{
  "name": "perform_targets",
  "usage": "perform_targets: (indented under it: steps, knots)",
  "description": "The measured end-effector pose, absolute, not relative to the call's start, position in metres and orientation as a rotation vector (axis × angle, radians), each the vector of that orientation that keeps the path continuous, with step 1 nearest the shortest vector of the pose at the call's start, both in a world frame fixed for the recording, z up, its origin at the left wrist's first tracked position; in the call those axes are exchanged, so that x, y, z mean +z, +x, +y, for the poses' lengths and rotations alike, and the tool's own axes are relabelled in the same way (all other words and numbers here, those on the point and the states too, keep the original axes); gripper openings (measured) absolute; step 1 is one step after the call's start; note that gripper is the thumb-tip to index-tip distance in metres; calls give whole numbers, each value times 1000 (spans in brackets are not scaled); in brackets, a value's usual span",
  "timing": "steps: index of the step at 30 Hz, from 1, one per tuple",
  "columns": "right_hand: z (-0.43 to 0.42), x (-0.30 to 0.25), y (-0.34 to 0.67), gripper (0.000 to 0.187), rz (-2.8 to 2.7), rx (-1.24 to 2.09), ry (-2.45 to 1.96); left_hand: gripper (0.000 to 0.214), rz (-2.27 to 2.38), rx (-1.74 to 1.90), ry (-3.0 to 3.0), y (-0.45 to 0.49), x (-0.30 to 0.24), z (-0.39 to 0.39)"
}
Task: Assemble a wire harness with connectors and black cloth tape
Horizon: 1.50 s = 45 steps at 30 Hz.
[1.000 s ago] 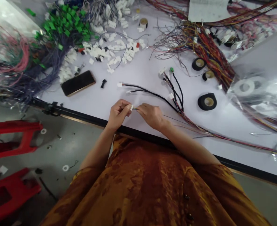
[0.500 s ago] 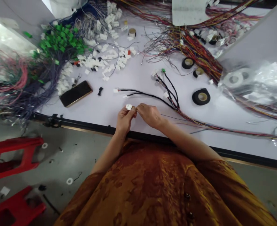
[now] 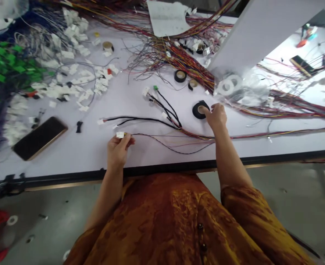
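Observation:
My left hand (image 3: 117, 149) pinches a small white connector (image 3: 120, 135) at the near edge of the white table (image 3: 82, 154). Thin wires run from the connector rightwards into a wire harness (image 3: 162, 117) with black-taped branches. My right hand (image 3: 216, 116) is stretched out to the right, its fingers on a black tape roll (image 3: 199, 109), with one fingertip in the roll's hole.
A dark phone (image 3: 39, 137) lies at the left. Loose white connectors (image 3: 77, 82) and green connectors (image 3: 5, 62) are heaped at the back left. Two smaller tape rolls (image 3: 180, 76), multicoloured wire bundles (image 3: 195, 59), a paper sheet (image 3: 168, 18) and a plastic bag with white rolls (image 3: 231, 86) sit behind.
My right hand left the connector and reached right to the black tape roll. The left hand kept the connector. The view swung to the right.

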State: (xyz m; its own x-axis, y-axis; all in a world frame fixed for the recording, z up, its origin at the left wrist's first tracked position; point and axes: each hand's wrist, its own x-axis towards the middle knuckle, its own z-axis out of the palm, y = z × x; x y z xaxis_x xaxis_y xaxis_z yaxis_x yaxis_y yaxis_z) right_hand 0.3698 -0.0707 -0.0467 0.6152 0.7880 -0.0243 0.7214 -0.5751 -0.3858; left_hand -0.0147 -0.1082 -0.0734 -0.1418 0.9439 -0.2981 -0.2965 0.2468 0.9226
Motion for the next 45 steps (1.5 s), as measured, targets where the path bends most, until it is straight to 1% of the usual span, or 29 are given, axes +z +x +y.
perform_targets:
  steps: [1, 3, 5, 6, 7, 10, 11, 13, 16, 19, 21, 22, 24, 25, 27, 28, 30, 31, 32, 34, 36, 37, 39, 42, 43, 44, 45]
  knots:
    - [-65, -49, 374, 28, -1218, 328, -2525, 26, 1249, 1236, 718, -16, -73, -107]
    - [-57, -51, 362, 27, -1295, 383, -2395, 27, 1262, 1217, 761, -17, -73, -105]
    - [-55, -45, 331, 30, -1377, 451, -2098, 27, 1282, 1192, 824, -18, -74, -105]
    - [-55, -38, 312, 32, -1415, 539, -1928, 26, 1297, 1182, 863, -18, -74, -105]
    - [-55, -31, 291, 31, -1457, 686, -1764, 25, 1315, 1176, 910, -18, -73, -104]
    - [-54, -9, 236, 27, -1578, 1271, -1400, 22, 1357, 1177, 1086, -19, -66, -102]
    - [-51, -4, 222, 26, -1597, 1433, -1337, 22, 1357, 1170, 1143, -19, -62, -101]
    - [-44, 2, 203, 22, -1592, 1654, -1299, 21, 1328, 1160, 1217, -19, -54, -99]
    - [-30, 1, 190, 18, -1513, 1825, -1266, 17, 1265, 1167, 1226, -20, -47, -97]
    - [-25, 2, 188, 23, -1463, 1966, -1214, 24, 1211, 1150, 1211, -22, -49, -95]
    - [-33, 5, 187, 24, -1527, 1955, -1227, 23, 1196, 1141, 1201, -23, -53, -93]
    - [-42, 6, 185, 23, -1596, 1876, -1232, 23, 1196, 1141, 1191, -24, -54, -93]
    - [-70, 6, 179, 20, -1761, 1580, -1229, 23, 1215, 1157, 1148, -22, -56, -92]
    - [-87, 4, 175, 22, -1845, 1398, -1232, 23, 1224, 1167, 1117, -21, -55, -92]
    - [-119, -3, 165, 34, -1998, 1095, -1277, 21, 1237, 1176, 1048, -18, -53, -95]
    - [-131, -8, 160, 37, -2066, 1013, -1293, 21, 1243, 1175, 1019, -16, -51, -96]
    - [-142, -17, 154, 29, -2080, 953, -1283, 22, 1259, 1182, 1012, -12, -47, -101]
    - [-139, -20, 152, 24, -2002, 962, -1307, 22, 1273, 1199, 1052, -10, -45, -104]
    - [-131, -22, 151, 23, -1884, 984, -1360, 22, 1290, 1227, 1132, -9, -44, -107]
    - [-106, -22, 153, 32, -1644, 1051, -1536, 19, 1307, 1280, 1381, -6, -43, -113]
    - [-77, -18, 157, 44, -1559, 1165, -1673, 12, 1298, 1277, 1660, -6, -43, -118]
    - [-64, -16, 160, 45, -1565, 1236, -1702, 10, 1284, 1255, 1771, -7, -43, -120]
    - [-44, -14, 165, 39, -1580, 1461, -1694, 7, 1243, 1210, 1909, -10, -43, -123]
    - [-35, -14, 170, 27, -1447, 1817, -1501, 2, 1205, 1233, 1897, -12, -44, -124]
    - [-38, -15, 171, 26, -1373, 1859, -1441, 4, 1218, 1278, 1809, -12, -45, -122]
    - [-46, -16, 172, 29, -1310, 1829, -1406, 7, 1244, 1329, 1686, -11, -46, -121]
    - [-57, -17, 174, 36, -1287, 1730, -1392, 10, 1278, 1373, 1545, -11, -47, -118]
